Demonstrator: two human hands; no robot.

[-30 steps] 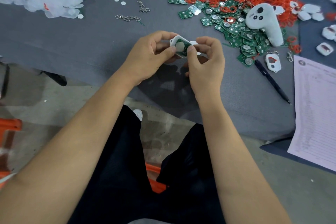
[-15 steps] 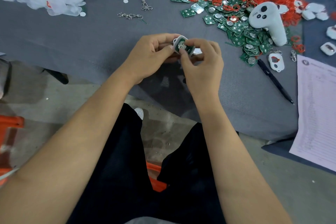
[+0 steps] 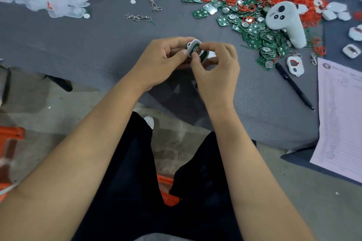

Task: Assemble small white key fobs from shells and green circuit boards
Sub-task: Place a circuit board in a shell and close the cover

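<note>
Your left hand [image 3: 160, 60] and right hand [image 3: 217, 68] meet above the near edge of the grey desk [image 3: 98, 45], both pinching one white shell [image 3: 193, 44] with a green circuit board [image 3: 195, 50] seated in it, tilted toward you. Your right thumb and forefinger press on the board. A heap of loose boards [image 3: 260, 37] lies to the right, beside a black pen [image 3: 293, 86].
</note>
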